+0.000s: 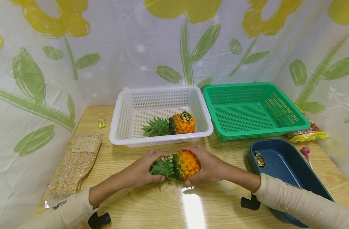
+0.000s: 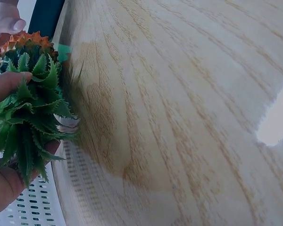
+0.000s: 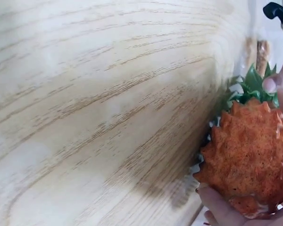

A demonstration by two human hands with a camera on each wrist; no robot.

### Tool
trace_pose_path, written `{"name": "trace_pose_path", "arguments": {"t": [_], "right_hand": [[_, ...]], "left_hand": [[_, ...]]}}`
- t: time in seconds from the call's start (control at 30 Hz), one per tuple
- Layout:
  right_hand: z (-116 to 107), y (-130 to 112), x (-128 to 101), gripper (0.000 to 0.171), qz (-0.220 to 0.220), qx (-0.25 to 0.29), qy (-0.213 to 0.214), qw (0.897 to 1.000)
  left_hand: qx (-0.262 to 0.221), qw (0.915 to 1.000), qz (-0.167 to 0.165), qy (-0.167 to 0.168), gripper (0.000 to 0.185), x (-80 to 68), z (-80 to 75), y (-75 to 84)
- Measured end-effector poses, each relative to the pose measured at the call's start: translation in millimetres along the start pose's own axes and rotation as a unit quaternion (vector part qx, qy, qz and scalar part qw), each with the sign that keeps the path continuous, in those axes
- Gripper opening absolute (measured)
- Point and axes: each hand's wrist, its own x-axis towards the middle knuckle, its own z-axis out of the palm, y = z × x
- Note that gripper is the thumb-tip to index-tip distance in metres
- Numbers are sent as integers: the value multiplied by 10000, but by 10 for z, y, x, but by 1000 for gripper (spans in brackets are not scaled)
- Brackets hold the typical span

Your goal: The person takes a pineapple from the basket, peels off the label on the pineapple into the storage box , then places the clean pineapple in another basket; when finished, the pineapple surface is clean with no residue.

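Both hands grip one small pineapple (image 1: 187, 165) over the front middle of the table. Its leafy crown (image 2: 32, 113) points left, and the left hand (image 1: 144, 168) curls its thumb and fingers round those leaves. At the other end the right hand (image 1: 204, 164) holds the orange body, its thumb on the near side and fingers on the far side. In the right wrist view the spiky body (image 3: 250, 150) fills the lower right, with a thumb at its base. A second pineapple (image 1: 183, 123), with a black and gold label, lies in the white basket (image 1: 117, 127) just behind.
Right of the white basket stands a green basket (image 1: 249, 131). A dark blue tub (image 1: 286, 159) with a label inside lies near the right forearm, beside a lollipop (image 1: 305, 151) and a snack bag (image 1: 307, 133). At left are a bag of corn kernels (image 1: 77, 162) and a small yellow packet (image 1: 101, 123).
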Motion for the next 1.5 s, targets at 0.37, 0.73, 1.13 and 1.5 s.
{"name": "trace_pose_path", "arguments": {"t": [0.37, 0.73, 1.13, 1.5], "right_hand": [[17, -26, 33, 96, -131, -725, 65, 9973], [-23, -31, 14, 96, -150, -722, -23, 9973], [-143, -26, -60, 91, -194, -645, 20, 9977], [-320, 32, -204, 91, -180, -590, 78, 9981]], "left_hand": [[4, 10000, 19, -23, 70, -22, 6, -12], [11, 10000, 90, 3, 68, -38, -17, -3], [51, 9999, 150, -27, 72, -85, -74, 58], [-297, 9995, -45, -63, 67, -120, -231, 160]]}}
